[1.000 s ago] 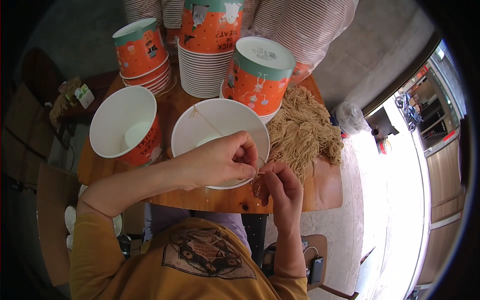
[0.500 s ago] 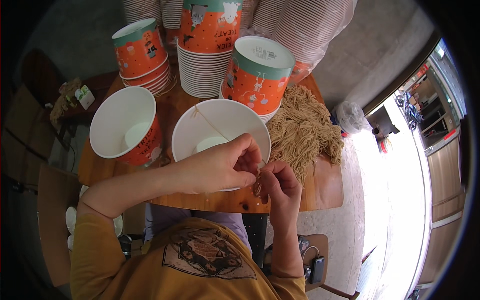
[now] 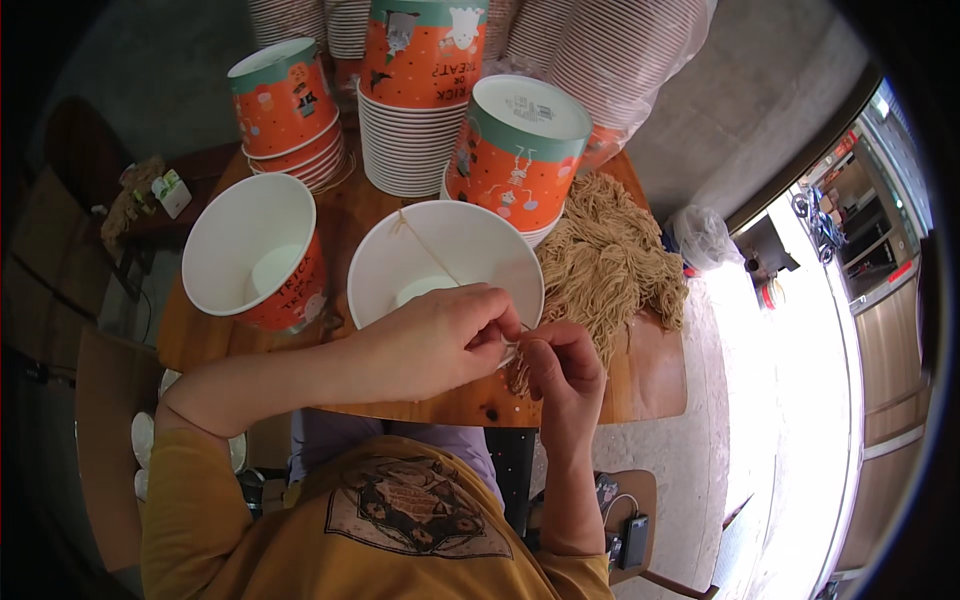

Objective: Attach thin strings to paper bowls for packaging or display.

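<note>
A white-lined paper bucket (image 3: 385,265) stands mouth up before me at the table's front. Thin tan string (image 3: 428,249) runs across its mouth from the far rim to my fingers. My left hand (image 3: 455,328) reaches over the bucket's near side, its thumb and fingers pinched on the string near the right rim. Against that same rim my right hand (image 3: 566,372) pinches the string too, fingertips almost touching the left ones. Whether a knot lies between the fingertips is too small to tell.
To the left stands another open orange paper bucket (image 3: 298,290). Stacks of upside-down buckets (image 3: 410,140) rise behind, some in clear plastic (image 3: 630,70). A heap of tan strings (image 3: 610,260) covers the right of the wooden table (image 3: 650,375).
My left hand has turned slightly and its fingers have closed in more tightly by the rim. My right hand stays nearly in place.
</note>
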{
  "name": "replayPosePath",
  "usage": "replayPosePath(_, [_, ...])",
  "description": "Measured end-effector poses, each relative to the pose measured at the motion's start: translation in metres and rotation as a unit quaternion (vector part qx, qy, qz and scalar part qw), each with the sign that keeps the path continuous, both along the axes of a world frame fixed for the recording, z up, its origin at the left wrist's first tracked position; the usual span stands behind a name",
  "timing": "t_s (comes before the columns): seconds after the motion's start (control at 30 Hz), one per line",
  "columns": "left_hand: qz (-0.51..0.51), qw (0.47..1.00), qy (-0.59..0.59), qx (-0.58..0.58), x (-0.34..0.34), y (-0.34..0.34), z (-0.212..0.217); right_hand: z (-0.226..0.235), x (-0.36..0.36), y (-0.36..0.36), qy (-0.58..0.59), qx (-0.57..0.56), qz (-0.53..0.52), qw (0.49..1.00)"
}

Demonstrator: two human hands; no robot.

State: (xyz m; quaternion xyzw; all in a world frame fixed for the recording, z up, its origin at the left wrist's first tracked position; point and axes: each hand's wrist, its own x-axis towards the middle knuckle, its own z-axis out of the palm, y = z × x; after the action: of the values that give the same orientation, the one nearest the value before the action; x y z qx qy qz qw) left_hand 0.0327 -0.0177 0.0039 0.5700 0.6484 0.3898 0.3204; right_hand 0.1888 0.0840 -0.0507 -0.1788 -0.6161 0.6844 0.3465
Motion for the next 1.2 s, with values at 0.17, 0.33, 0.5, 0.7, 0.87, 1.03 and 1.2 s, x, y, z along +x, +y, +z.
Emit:
replayPosePath(0.17, [0.001,0.995,0.080,0.058,0.001,-0.005,-0.003,-0.001,-0.002,-0.002,-0.006,0.053,-0.024,0.998])
replayPosePath(0.33, [-0.011,0.974,0.171,0.148,0.006,-0.007,-0.009,-0.003,-0.003,-0.004,-0.013,0.103,-0.051,0.993])
replayPosePath(0.5, [-0.078,0.921,0.322,0.206,0.001,-0.013,-0.005,0.000,-0.005,-0.006,-0.002,0.074,-0.066,0.995])
replayPosePath(0.7, [-0.182,0.913,0.283,0.229,0.006,-0.021,-0.011,-0.002,-0.008,0.013,0.025,0.026,-0.159,0.987])
replayPosePath(0.87, [-0.089,0.936,0.268,0.210,-0.005,-0.016,-0.010,0.011,-0.005,0.001,0.037,0.084,-0.099,0.991])
replayPosePath(1.03, [-0.052,0.941,0.255,0.215,-0.008,-0.019,-0.013,0.020,0.016,0.021,0.003,0.198,0.033,0.980])
replayPosePath(1.2, [-0.040,0.942,0.255,0.216,-0.010,-0.022,-0.015,0.026,0.014,0.020,-0.087,0.533,-0.016,0.842])
